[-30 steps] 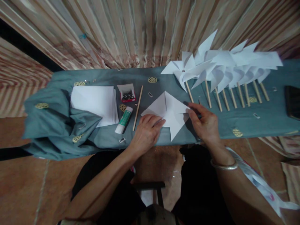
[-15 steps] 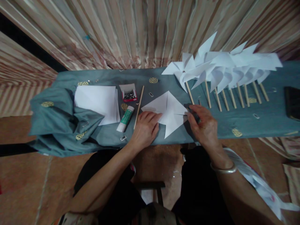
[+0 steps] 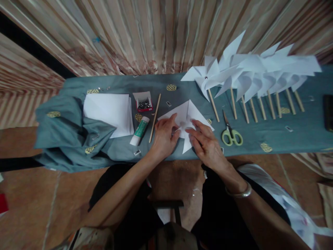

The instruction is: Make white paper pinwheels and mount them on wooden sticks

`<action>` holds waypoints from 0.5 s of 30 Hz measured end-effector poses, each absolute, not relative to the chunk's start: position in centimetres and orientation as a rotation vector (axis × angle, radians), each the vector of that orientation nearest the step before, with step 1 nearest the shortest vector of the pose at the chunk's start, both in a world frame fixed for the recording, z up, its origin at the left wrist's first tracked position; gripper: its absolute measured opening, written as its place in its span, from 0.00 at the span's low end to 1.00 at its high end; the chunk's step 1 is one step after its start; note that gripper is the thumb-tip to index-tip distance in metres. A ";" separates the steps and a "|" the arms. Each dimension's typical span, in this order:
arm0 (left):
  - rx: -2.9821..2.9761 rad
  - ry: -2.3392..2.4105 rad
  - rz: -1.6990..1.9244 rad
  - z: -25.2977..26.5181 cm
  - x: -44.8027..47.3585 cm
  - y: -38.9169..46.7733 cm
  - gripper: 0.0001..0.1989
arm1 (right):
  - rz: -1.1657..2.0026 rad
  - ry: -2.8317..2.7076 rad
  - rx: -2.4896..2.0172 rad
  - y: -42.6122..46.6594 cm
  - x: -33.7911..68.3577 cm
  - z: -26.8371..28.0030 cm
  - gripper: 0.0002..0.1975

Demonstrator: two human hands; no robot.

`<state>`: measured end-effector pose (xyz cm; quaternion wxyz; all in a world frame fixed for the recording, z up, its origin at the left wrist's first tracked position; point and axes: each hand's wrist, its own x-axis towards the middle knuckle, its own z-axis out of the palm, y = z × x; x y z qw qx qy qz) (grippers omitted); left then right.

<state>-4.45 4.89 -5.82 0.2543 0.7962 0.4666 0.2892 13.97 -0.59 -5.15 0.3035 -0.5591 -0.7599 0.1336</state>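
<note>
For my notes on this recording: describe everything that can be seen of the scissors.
The scissors have two pale green handle loops, plastic by their look, and slim, dark metallic blades that look shut or nearly so. They lie flat on the teal patterned cloth, loops toward the person, tip pointing away and slightly left, between the near ends of two wooden pinwheel sticks. No hand touches them; the right hand is to their left. Finer blade detail is too small to tell.
</note>
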 end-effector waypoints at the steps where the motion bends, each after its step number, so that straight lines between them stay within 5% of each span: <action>1: 2.154 1.275 0.786 -5.8 -4.4 4.9 0.27 | 0.365 -2.010 -1.479 -0.6 13.9 -5.2 0.16; 11: 2.107 1.284 0.801 -6.0 -4.0 5.2 0.30 | 0.393 -1.938 -1.514 -0.5 13.5 -5.0 0.13; 15: 2.055 1.285 0.840 -6.1 -3.9 5.2 0.32 | 0.385 -1.993 -1.473 -1.0 13.4 -4.6 0.20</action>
